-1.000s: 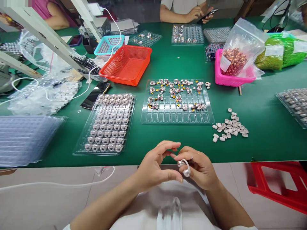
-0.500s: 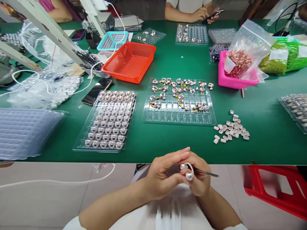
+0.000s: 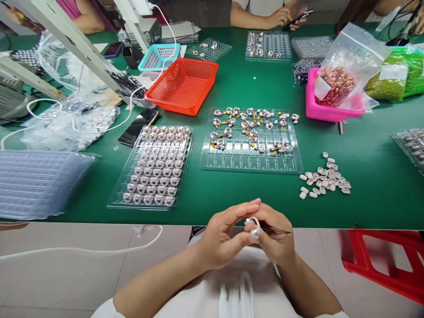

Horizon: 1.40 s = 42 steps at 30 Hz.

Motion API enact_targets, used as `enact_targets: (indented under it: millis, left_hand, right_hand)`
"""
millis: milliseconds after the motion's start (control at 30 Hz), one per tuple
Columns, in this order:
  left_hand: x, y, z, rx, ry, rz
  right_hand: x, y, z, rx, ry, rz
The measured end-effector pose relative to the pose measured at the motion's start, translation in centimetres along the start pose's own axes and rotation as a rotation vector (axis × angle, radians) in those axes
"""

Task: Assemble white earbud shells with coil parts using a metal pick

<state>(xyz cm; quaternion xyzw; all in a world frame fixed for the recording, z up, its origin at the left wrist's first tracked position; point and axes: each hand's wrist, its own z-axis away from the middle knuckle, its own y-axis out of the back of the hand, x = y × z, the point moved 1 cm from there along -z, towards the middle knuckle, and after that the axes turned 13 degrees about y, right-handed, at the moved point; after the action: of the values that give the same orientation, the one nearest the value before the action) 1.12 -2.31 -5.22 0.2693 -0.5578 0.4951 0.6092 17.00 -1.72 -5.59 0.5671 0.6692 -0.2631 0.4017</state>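
Both my hands meet just below the near edge of the green table (image 3: 232, 88). My left hand (image 3: 225, 234) pinches a small white hook-shaped earpiece (image 3: 253, 227) with thumb and fingers. My right hand (image 3: 274, 238) closes around the same earpiece and also holds thin metal tweezers (image 3: 280, 231) that point to the right. Ahead of my hands lies a clear tray (image 3: 251, 163) partly filled with small pink and white parts. A second clear tray (image 3: 155, 165), to the left, is full of round grey-pink parts. A heap of small white caps (image 3: 324, 180) lies at the right.
An orange basket (image 3: 182, 86), a teal basket (image 3: 159, 56) and a pink basket (image 3: 331, 110) with a bag of copper coils stand further back. A phone (image 3: 138, 126), a stack of clear trays (image 3: 39, 183) and plastic bags lie left. Another person's hands (image 3: 281, 17) hold a phone opposite. A red stool (image 3: 387, 260) stands right.
My hands have closed tighter around the earpiece and shifted slightly right. The tweezers, hidden a second ago, now stick out to the right of my right hand.
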Motion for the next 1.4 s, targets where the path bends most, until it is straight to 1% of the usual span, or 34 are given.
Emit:
enact_targets:
  millis: [67,100,167,233,300,333,367,433,500,567,667,733,833,967,1200,1400]
  left_hand:
    - [0.5,0.2,-0.2,0.048,-0.008,-0.122]
    - [0.7,0.2,-0.2,0.082,-0.037,-0.201]
    - [1.2,0.2,-0.3,0.166,-0.139,-0.362]
    - [1.5,0.2,-0.4,0.245,-0.244,-0.482]
    - [1.6,0.2,-0.4,0.303,-0.274,-0.527]
    - [1.6,0.2,-0.5,0.319,-0.244,-0.518]
    - [1.7,0.2,-0.5,0.328,-0.182,-0.483]
    - [1.7,0.4,-0.6,0.336,0.026,-0.322]
    - [1.6,0.7,-0.9,0.306,0.266,-0.075]
    - [1.5,0.8,-1.1,0.208,0.437,0.181]
    - [1.5,0.9,-1.6,0.034,0.561,0.452]
    - [1.6,0.9,-1.7,-0.026,0.617,0.542]
    - [1.7,0.7,-1.8,-0.082,0.675,0.589]
    - [1.4,0.5,-1.8,-0.136,0.698,0.607]
    - [0.2,0.5,-1.4,-0.148,0.781,0.592]
    - [0.0,0.3,-1.2,-0.189,0.773,0.619]
  right_hand:
    - [-0.1,0.6,-0.3,-0.053,-0.032,0.086]
    - [-0.1,0.8,-0.4,-0.074,-0.05,0.137]
    - [0.0,1.3,-0.5,-0.102,-0.069,0.236]
    - [0.2,1.5,-0.4,-0.128,-0.024,0.337]
    - [0.4,1.5,-0.3,-0.14,0.065,0.457]
    - [0.5,1.5,-0.3,-0.138,0.112,0.518]
    - [0.5,1.4,-0.3,-0.135,0.155,0.573]
    - [0.5,1.3,-0.3,-0.128,0.225,0.661]
    - [0.2,1.2,-0.4,-0.128,0.283,0.715]
    - [-0.1,1.1,-0.5,-0.126,0.311,0.711]
    - [-0.3,1.1,-0.5,-0.134,0.299,0.611]
    - [-0.2,1.1,-0.5,-0.15,0.277,0.519]
    - [0.0,0.9,-0.5,-0.161,0.271,0.412]
    - [0.1,0.5,-0.4,-0.142,0.295,0.377]
    - [0.0,0.2,-0.2,-0.097,0.356,0.405]
    - [-0.4,0.1,0.2,-0.081,0.367,0.494]
